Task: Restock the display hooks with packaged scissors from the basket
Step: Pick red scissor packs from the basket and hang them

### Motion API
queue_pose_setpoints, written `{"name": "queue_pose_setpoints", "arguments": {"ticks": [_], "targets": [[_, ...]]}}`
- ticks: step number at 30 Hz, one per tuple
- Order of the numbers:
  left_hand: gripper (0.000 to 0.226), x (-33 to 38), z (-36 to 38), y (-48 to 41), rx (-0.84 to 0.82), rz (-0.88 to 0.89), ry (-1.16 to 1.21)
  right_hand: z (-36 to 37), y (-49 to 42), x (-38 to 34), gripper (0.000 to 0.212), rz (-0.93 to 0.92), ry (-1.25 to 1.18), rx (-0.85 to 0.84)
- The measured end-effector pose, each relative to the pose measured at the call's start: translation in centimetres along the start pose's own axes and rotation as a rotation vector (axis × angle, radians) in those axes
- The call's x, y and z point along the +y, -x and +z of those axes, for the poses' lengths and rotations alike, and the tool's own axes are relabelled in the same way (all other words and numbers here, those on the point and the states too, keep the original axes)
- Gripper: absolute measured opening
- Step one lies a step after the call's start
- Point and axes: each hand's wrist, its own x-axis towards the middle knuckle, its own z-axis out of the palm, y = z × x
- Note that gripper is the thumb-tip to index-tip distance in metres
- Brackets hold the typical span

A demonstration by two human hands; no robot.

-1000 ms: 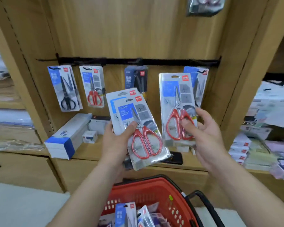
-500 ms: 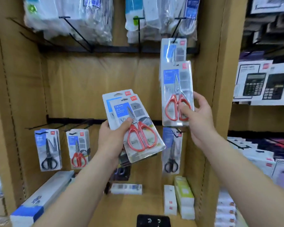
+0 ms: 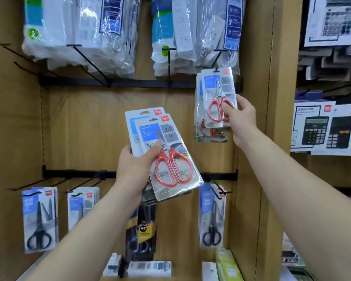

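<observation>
My left hand [image 3: 135, 165] grips a small stack of packaged red-handled scissors [image 3: 166, 151] in front of the wooden display panel, thumb across the top pack. My right hand [image 3: 239, 116] pinches another red-handled scissors pack [image 3: 215, 92] by its lower edge, held up at the tip of the upper right display hook [image 3: 218, 68]. A further pack hangs just behind it on that hook. The basket is out of view.
Bagged power strips [image 3: 85, 29] hang on the upper hooks. The lower rail [image 3: 73, 175] carries black scissors packs [image 3: 39, 220] left, [image 3: 212, 216] right, with bare hooks between. Calculator boxes [image 3: 322, 128] fill the right bay; small boxes [image 3: 150, 267] lie on the shelf below.
My view has tilted upward, so the basket dropped out of sight. My right hand has lifted its pack from chest height up to the upper right hook. My left hand kept its stack.
</observation>
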Motion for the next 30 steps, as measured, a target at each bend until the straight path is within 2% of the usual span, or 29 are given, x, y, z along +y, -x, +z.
{"name": "queue_pose_setpoints", "arguments": {"ticks": [5, 13, 24, 30], "targets": [[0.042, -0.8, -0.4, -0.8, -0.004, 0.008, -0.008, 0.3, -0.8, 1.4, 0.051, -0.029, 0.039, 0.029], [0.043, -3.1, -1.6, -1.0, 0.036, -0.022, -0.028, 0.7, -1.0, 3.0, 0.047, -0.018, 0.099, 0.043], [0.04, -2.2, -2.9, -1.4, 0.074, 0.02, -0.043, 1.3, 0.7, 1.8, 0.037, -0.068, -0.098, 0.069], [0.041, -1.7, -5.5, -1.2, 0.143, 0.034, -0.067, 3.3, 2.0, -0.3, 0.039, -0.078, -0.136, 0.057]]}}
